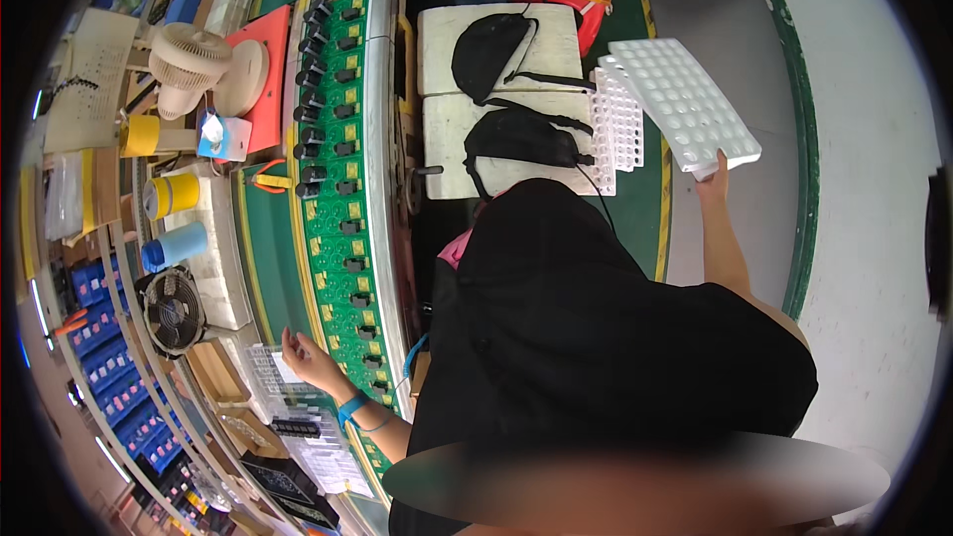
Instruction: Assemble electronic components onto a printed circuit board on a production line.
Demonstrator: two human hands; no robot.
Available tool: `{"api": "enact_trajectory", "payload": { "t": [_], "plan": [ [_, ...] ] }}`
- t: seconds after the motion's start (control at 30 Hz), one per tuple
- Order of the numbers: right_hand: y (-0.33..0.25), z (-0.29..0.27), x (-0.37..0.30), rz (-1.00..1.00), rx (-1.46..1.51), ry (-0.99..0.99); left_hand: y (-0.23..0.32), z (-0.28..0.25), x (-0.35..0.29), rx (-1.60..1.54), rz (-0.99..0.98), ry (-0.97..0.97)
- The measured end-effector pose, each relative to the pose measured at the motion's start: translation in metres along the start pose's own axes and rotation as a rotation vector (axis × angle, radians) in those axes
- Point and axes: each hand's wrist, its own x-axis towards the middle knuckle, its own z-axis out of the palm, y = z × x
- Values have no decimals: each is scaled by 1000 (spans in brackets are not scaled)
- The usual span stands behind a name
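White pocketed tray (685, 104) hangs over grey floor (725, 10) as I watch — right hand (712, 184) clamped on its near edge — left hand (311, 361) well apart, fingers loosely curled near green circuit boards (333, 253).

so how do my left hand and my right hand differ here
The left hand looks empty, its fingers loosely curled; the right hand grips the end of a white tray. The left hand has a blue band at its wrist; none shows at the right hand's. The left hand is beside the green circuit boards, the right hand out over the grey floor. Both are bare.
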Motion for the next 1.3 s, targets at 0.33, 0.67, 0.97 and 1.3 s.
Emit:
{"api": "enact_trajectory", "payload": {
  "t": [0.33,0.67,0.97,1.3],
  "plan": [
    [114,-76,75,528,-1096,237,-67,-73,-76,327,-202,241],
    [146,167,103,-590,-1667,-771,-158,-67,-269,74,-973,659],
    [210,432,-26,-413,-1556,-1335,-183,50,-430,171,-1414,448],
    [296,478,-226,-752,-1629,-2090,-217,147,-480,-291,-1693,894]
  ]
}}
